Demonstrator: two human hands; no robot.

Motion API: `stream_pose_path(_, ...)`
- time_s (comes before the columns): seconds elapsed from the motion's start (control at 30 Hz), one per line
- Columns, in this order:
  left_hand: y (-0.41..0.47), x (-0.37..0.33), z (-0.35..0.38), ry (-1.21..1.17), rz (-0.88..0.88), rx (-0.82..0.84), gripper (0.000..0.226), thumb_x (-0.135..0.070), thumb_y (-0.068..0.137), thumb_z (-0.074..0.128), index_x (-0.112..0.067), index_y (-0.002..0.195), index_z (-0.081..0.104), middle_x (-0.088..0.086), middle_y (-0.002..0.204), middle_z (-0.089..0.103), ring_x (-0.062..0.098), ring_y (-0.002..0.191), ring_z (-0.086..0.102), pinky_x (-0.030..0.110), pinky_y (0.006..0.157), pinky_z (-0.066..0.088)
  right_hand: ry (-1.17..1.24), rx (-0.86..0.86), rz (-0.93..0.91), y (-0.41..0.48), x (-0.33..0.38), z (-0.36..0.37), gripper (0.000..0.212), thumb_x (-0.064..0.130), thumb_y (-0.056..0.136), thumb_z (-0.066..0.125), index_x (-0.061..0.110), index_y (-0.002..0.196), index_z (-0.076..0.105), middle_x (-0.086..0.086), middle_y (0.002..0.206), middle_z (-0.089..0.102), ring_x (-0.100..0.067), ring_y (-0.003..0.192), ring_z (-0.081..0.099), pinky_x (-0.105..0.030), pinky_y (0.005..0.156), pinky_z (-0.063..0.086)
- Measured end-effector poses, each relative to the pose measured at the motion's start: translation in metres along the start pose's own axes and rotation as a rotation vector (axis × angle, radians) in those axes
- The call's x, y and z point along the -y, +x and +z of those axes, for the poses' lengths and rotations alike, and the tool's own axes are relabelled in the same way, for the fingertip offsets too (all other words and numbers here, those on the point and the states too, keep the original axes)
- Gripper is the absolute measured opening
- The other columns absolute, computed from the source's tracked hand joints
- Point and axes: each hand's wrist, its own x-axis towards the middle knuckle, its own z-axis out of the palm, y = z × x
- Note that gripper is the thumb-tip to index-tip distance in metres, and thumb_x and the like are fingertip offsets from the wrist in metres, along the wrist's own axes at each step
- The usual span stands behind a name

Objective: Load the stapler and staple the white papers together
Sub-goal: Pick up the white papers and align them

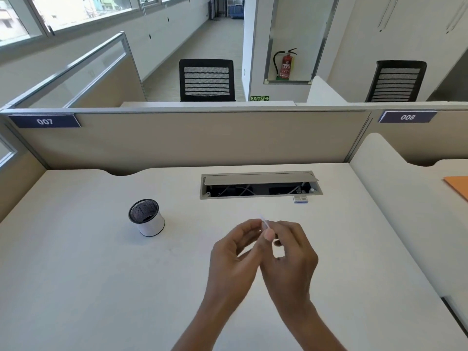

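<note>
Pinches a thin pale strip (264, 222) between thumb and fingertips of the right hand (288, 254), over the white desk (88, 274) at the centre of the frame. Brings the curled fingertips of the left hand (234, 252) up against the strip's left side; cannot tell through the blur whether gripping or only touching. Too small and blurred to say what the strip is. Reaches in with both forearms from the bottom edge, converging toward the fingertips.

Above and right of the hands, flat on the desk: a small white-and-blue box (300, 199), just below the right end of the open cable tray (260, 196), well apart from both hands. Left of centre: an upright mesh pen cup (147, 217). At the right edge: the corner of an orange folder (459, 186). Across the upper middle: a beige partition (190, 140).
</note>
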Motion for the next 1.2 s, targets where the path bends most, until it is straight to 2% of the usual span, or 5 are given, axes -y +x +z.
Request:
stream_pose_path(0.3, 0.011, -0.009, -0.009, -0.203, -0.068, -0.047, 0.02, -0.01, 0.101, 0.06, -0.008, 0.112, 0.077, 0.012, 0.105, 0.079, 0.03, 0.102, 0.076, 0.043, 0.094, 0.057, 0.035, 0.221, -0.183, 0.001, 0.003, -0.02, 0.045, 0.024, 0.086, 0.076, 0.006, 0.127, 0.068, -0.005, 0.12, 0.06, -0.02, 0.107, 0.061, -0.02, 0.084, 0.052)
stream_pose_path(0.37, 0.015, -0.009, -0.014, -0.218, -0.082, -0.077, 0.02, -0.008, 0.1, 0.06, -0.005, 0.112, 0.076, 0.015, 0.104, 0.079, 0.031, 0.1, 0.076, 0.043, 0.093, 0.057, 0.135, 0.189, -0.085, 0.011, 0.002, -0.028, 0.044, 0.025, 0.085, 0.079, 0.009, 0.124, 0.068, -0.002, 0.12, 0.059, -0.018, 0.101, 0.063, -0.02, 0.078, 0.054)
stream_pose_path(0.47, 0.018, -0.011, -0.017, -0.222, -0.089, -0.084, 0.02, -0.008, 0.099, 0.061, -0.003, 0.112, 0.074, 0.015, 0.103, 0.079, 0.031, 0.097, 0.076, 0.042, 0.091, 0.06, 0.353, 0.153, 0.306, 0.026, 0.005, -0.031, 0.035, 0.026, 0.088, 0.078, 0.019, 0.12, 0.067, 0.004, 0.115, 0.063, -0.021, 0.096, 0.064, -0.027, 0.071, 0.058)
stream_pose_path(0.6, 0.016, -0.016, -0.014, -0.189, -0.085, -0.034, 0.017, -0.01, 0.096, 0.064, -0.008, 0.109, 0.075, 0.013, 0.1, 0.08, 0.03, 0.094, 0.077, 0.034, 0.084, 0.063, 0.67, 0.293, 0.703, 0.039, 0.007, -0.031, 0.009, 0.019, 0.091, 0.072, 0.019, 0.098, 0.078, -0.004, 0.095, 0.077, -0.023, 0.087, 0.069, -0.032, 0.073, 0.059)
stream_pose_path(1.2, 0.016, -0.018, -0.008, 0.02, -0.045, -0.016, 0.019, -0.022, 0.084, 0.081, -0.013, 0.101, 0.081, 0.005, 0.087, 0.081, 0.023, 0.078, 0.077, 0.032, 0.073, 0.063, 0.817, 0.31, 0.757, 0.032, 0.02, -0.038, 0.017, 0.012, 0.092, 0.069, 0.016, 0.082, 0.082, -0.008, 0.082, 0.077, -0.018, 0.079, 0.067, -0.035, 0.078, 0.055)
